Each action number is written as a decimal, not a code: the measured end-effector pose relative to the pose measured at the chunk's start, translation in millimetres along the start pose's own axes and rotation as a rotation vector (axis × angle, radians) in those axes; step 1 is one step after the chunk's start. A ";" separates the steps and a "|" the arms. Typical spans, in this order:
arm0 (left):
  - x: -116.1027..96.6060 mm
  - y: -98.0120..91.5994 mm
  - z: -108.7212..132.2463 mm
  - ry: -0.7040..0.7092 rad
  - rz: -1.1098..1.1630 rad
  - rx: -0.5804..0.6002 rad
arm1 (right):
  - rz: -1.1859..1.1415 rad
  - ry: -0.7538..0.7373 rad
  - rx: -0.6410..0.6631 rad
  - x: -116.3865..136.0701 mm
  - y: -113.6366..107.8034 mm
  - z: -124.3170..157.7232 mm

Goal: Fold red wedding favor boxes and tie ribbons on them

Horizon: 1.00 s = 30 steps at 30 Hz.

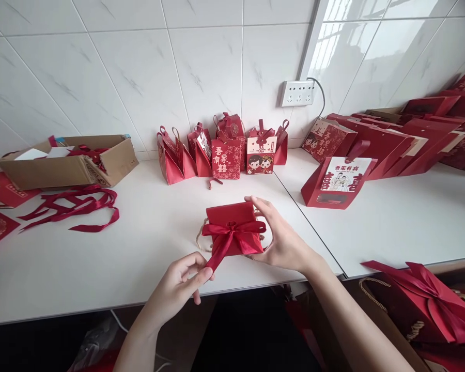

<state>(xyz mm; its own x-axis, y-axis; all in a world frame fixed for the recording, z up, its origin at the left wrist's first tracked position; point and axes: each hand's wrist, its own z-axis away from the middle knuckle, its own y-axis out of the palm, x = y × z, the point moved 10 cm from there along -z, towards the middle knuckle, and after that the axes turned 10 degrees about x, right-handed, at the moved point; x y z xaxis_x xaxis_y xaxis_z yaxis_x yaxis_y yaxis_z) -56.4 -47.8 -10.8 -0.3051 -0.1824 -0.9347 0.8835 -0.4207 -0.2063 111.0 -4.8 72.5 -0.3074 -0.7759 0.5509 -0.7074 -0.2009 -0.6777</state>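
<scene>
A small red gift bag [231,214] lies on the white table [101,263] near its front edge, with a rope handle showing at its left. A red satin ribbon [232,233] is tied in a bow across its front. My right hand [281,237] grips the bag's right side, fingers wrapped round it. My left hand [180,284] pinches the loose tail of the ribbon just below the bag, at the table's edge.
Several finished red gift bags [225,150] stand against the tiled wall. An open cardboard box [67,163] and loose red ribbons [75,206] lie at the left. Stacked flat red bags [406,137] cover the right table. Another ribboned bag [426,305] sits in a box at lower right.
</scene>
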 end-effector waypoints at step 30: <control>-157.9 113.8 27.9 0.858 -0.466 -0.291 | 0.407 0.080 -0.400 53.9 -84.2 115.5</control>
<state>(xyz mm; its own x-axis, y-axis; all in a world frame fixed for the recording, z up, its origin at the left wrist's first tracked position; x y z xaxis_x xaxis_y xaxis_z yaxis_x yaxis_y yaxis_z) 82.4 -91.6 121.4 -0.3842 0.6915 -0.6118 0.8289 -0.0335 -0.5584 227.5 -98.8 103.1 -0.6413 -0.6925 0.3303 -0.7030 0.3580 -0.6145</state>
